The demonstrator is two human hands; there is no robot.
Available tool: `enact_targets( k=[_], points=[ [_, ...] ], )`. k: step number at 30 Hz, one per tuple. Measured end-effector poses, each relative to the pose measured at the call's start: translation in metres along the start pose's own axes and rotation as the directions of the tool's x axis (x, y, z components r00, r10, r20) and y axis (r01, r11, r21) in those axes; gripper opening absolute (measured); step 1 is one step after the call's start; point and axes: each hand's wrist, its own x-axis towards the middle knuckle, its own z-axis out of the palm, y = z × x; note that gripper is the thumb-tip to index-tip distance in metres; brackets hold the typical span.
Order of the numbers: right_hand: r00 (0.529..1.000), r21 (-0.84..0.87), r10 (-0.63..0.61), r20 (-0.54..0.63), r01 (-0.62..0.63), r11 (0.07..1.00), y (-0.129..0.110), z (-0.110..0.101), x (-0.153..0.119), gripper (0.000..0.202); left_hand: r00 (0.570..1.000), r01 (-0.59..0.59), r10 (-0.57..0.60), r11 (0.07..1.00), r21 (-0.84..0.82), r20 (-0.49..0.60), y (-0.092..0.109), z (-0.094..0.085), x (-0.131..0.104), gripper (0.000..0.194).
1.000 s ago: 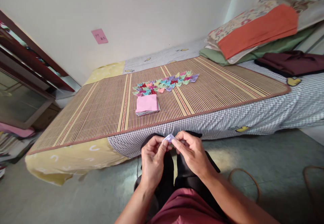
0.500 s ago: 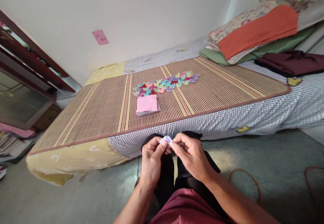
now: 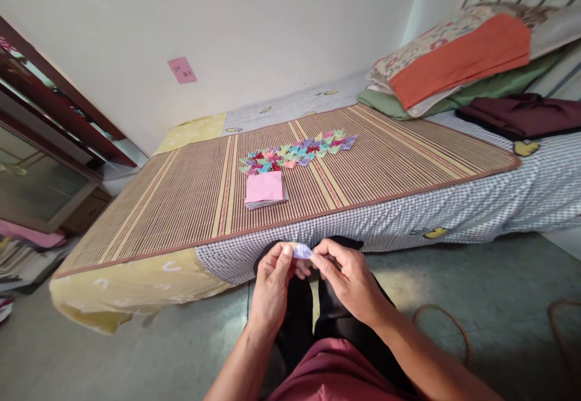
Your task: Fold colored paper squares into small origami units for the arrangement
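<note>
Single head cam: it is looking from the wearer's own head, forward and steeply down. The left hand (image 3: 271,274) and right hand (image 3: 349,277) are sitting close, just below frame center; the lap (image 3: 336,371) is filling bottom center, closer still. The bed (image 3: 181,198) is running across mid-frame, climbing rightward. The wall (image 3: 272,26) is filling the top, farther off; the floor (image 3: 181,352) is showing lower left and right.
</note>
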Motion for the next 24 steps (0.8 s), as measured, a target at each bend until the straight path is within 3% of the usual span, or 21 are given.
enact_targets(
  k=[3,8,16,24],
  points=[
    [1.000,-0.064,-0.026,0.005,0.027,0.998,0.000,-0.004,-0.002,0.026,0.999,0.028,-0.029,0.998,-0.051,-0.015,0.006,-0.002,-0.001,0.022],
    [1.000,-0.074,-0.028,-0.005,0.027,0.997,0.001,-0.009,-0.003,0.021,0.996,0.053,-0.048,0.996,-0.070,0.071,0.019,-0.002,-0.004,0.023],
    [0.998,0.087,0.042,0.049,-0.046,0.995,-0.011,-0.012,-0.007,0.018,0.992,0.062,-0.062,0.998,0.003,0.113,0.021,0.000,-0.009,0.025],
    [0.993,0.160,0.097,0.068,-0.106,0.981,-0.009,-0.012,-0.008,0.017,0.998,0.014,-0.018,0.998,0.066,0.063,0.020,0.004,-0.012,0.026]
  ],
)
